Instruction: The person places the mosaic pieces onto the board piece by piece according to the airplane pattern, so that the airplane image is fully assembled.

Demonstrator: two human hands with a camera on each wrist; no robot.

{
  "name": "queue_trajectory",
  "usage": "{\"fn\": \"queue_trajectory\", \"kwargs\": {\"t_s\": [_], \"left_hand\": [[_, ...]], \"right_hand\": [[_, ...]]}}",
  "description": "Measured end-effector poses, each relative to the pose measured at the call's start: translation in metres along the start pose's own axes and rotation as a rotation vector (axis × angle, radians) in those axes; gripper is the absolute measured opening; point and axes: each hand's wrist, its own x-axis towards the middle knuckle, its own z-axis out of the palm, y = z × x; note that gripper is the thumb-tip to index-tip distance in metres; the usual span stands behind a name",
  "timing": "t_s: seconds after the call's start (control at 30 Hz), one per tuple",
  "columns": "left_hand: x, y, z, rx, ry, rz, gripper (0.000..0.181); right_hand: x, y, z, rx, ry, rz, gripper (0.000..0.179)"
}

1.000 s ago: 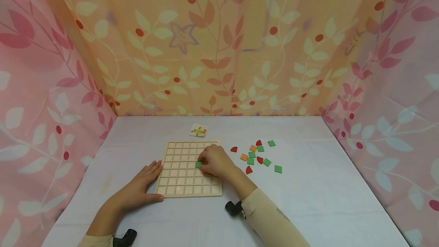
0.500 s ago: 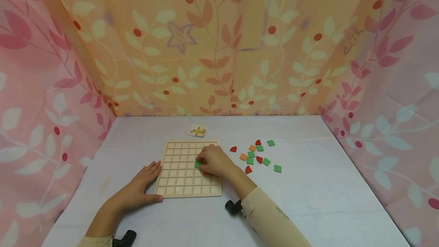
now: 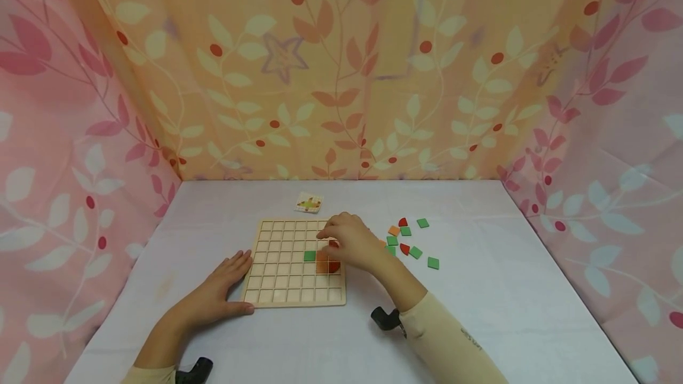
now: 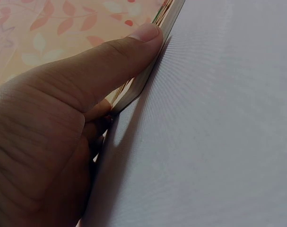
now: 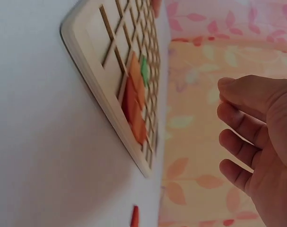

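Observation:
A wooden grid board (image 3: 277, 295) lies on the table. My left hand (image 3: 219, 289) rests along its left side, fingers straight against the edge and thumb at the near corner. In the left wrist view the thumb (image 4: 129, 49) touches the board's rim. My right hand (image 3: 352, 242) hovers over the board's right part, fingers loosely bent and nothing between them, as the right wrist view confirms. A green square tile (image 3: 310, 256) sits in a cell, beside orange tiles (image 3: 322, 266) and red quarter-round tiles (image 3: 334, 267). The right hand partly hides these orange and red pieces.
Loose tiles lie right of the board: several green squares (image 3: 433, 263), red quarter-rounds (image 3: 402, 222) and an orange square (image 3: 393, 230). A small picture card (image 3: 309, 202) lies behind the board. Patterned cloth (image 3: 341, 76) encloses the table's back and sides.
My right hand has let go of the green square tile, which stays in its cell, and has lifted and moved right. The left hand has not moved.

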Motion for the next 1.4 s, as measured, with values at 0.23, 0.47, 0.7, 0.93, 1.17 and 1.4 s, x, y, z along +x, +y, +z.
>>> {"fn": "queue_trajectory", "kwargs": {"t_s": [0.23,0.47,0.7,0.93,1.17,1.4], "left_hand": [[-0.001,0.001,0.000,-0.016,0.005,-0.005,0.115],[-0.001,-0.002,0.002,-0.006,0.006,-0.003,0.116],[0.000,-0.003,0.002,-0.008,0.001,-0.017,0.117],[-0.001,0.000,0.000,-0.001,0.002,-0.010,0.116],[-0.002,0.001,0.000,0.004,0.008,-0.007,0.116],[-0.001,0.001,0.000,-0.001,0.003,-0.013,0.116]], "right_hand": [[-0.031,0.013,-0.035,-0.041,0.110,-0.009,0.024],[-0.068,0.038,-0.055,-0.007,0.164,0.049,0.025],[-0.106,0.066,-0.065,0.039,0.230,0.103,0.027],[-0.137,0.091,-0.064,0.093,0.223,0.209,0.030],[-0.160,0.114,-0.056,0.143,0.193,0.299,0.031],[-0.177,0.133,-0.043,0.177,0.182,0.384,0.031]]}}
